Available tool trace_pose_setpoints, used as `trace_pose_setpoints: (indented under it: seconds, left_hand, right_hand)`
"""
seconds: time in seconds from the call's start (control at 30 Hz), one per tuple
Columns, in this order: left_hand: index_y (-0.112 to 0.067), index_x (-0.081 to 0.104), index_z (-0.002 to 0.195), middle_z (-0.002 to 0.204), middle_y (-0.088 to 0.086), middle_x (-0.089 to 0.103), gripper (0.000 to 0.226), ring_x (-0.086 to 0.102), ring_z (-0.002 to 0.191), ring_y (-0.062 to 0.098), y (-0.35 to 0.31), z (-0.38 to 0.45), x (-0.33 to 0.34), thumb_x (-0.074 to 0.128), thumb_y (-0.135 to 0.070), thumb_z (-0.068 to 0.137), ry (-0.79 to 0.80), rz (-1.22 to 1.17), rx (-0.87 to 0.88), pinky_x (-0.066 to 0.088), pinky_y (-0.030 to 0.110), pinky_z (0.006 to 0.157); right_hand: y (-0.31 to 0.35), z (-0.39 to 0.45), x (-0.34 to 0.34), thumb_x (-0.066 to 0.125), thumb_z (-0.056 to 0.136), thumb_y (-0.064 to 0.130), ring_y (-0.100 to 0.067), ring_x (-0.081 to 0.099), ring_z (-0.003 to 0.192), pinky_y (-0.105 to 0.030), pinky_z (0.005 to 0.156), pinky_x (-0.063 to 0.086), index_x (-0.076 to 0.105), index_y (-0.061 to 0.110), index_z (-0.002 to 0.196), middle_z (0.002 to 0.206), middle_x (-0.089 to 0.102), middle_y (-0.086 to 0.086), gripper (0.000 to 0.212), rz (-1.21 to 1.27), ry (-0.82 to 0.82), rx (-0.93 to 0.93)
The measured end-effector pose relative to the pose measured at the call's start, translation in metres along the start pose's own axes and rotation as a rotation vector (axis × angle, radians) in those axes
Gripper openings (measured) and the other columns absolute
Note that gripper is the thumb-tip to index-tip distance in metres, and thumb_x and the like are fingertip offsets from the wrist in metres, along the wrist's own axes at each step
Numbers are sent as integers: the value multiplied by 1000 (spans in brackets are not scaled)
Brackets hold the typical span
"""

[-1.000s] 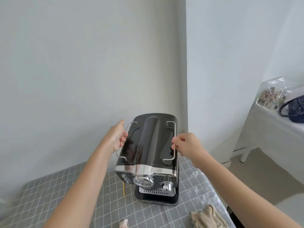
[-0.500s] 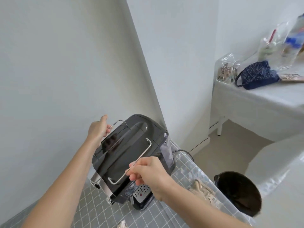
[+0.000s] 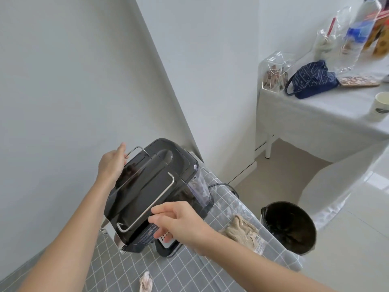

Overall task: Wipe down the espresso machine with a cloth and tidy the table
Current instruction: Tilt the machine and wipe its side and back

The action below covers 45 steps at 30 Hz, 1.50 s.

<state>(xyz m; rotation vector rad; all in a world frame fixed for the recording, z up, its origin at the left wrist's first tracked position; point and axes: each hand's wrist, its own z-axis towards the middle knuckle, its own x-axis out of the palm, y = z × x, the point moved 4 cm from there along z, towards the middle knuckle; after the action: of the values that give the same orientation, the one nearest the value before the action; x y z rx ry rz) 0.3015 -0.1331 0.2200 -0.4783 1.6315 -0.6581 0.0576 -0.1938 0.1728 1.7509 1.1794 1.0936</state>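
A black espresso machine with chrome rails on top stands on the grey grid-patterned table, turned at an angle. My left hand grips its far left side by the left rail. At its near right side my right hand holds it by the end of the right rail, fingers curled against the body. A beige cloth lies crumpled on the table just right of my right wrist. A small crumpled scrap lies at the table's near edge.
A black-lined bin stands on the floor right of the table. The machine's cord runs off the table's far edge. A white side table at the right carries a blue bag, a clear box, a cup and plastic bags.
The machine has been rotated so its front now faces down-left instead of toward me. Both hands stayed on its sides, and my view swung right, bringing in the bin.
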Motion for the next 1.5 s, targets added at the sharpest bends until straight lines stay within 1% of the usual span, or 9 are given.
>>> trace_pose_setpoints:
  seconds: [0.17,0.33,0.47,0.6,0.73,0.9,1.2,1.33,1.5]
  left_hand:
    - [-24,45,132,150,8,29,49,17,142,26,-24,-58,10,33,-50,93,-66,476,230,1,59,111]
    - [-37,25,143,160,-7,1,49,-10,147,14,-46,-130,52,23,-51,96,76,512,545,-10,58,111]
    - [-43,13,146,160,-6,-9,56,-20,145,18,-47,-135,74,15,-59,92,95,705,671,-13,57,109]
    - [-46,13,145,160,-6,-8,54,-19,145,18,-45,-130,81,13,-58,92,107,780,702,-8,58,111]
    - [-50,17,143,160,-10,-6,48,-17,145,16,-44,-129,84,19,-55,95,161,755,669,-9,58,111]
    - [-53,17,142,158,-14,-8,49,-20,144,15,-44,-130,84,24,-59,94,181,744,659,-16,56,107]
    - [-59,23,135,157,-21,2,40,-18,145,14,-47,-132,85,23,-43,99,193,632,591,-14,63,108]
    - [-58,23,136,157,-22,2,40,-22,144,14,-48,-133,84,22,-43,99,178,655,584,-16,66,105]
    - [-57,21,138,154,-27,3,41,-27,143,18,-50,-132,85,17,-44,99,157,695,587,-24,66,98]
  right_hand:
    - [-84,-23,-78,52,95,20,-6,64,63,-33,76,59,67,17,85,81,74,-6,19,-396,-301,85]
    - [-176,-29,-143,54,90,37,-41,7,145,-50,116,17,21,31,146,158,10,-20,66,-1166,-388,325]
    - [-189,-24,-156,83,59,30,-52,28,137,-65,103,35,67,31,112,138,51,-22,55,-1246,-406,285]
    - [-170,-21,-153,64,85,28,-42,33,138,-55,109,33,72,23,96,132,60,-6,14,-1097,-481,23]
    - [-136,-24,-145,56,93,27,-15,42,132,-32,105,40,53,21,68,119,60,6,25,-715,-482,-265]
    - [-108,-17,-149,43,99,30,-3,41,52,-18,52,39,44,10,69,61,46,4,37,-274,-539,-91]
    - [-19,23,-121,30,101,41,-9,65,104,-35,77,56,41,14,94,94,67,-4,30,186,-663,-388]
    - [-9,64,-90,23,104,32,2,37,131,-34,116,23,36,19,136,142,47,9,37,116,-623,-499]
    - [-38,100,-88,13,98,45,-9,26,144,-39,120,-4,45,30,139,145,47,14,54,76,-676,-464]
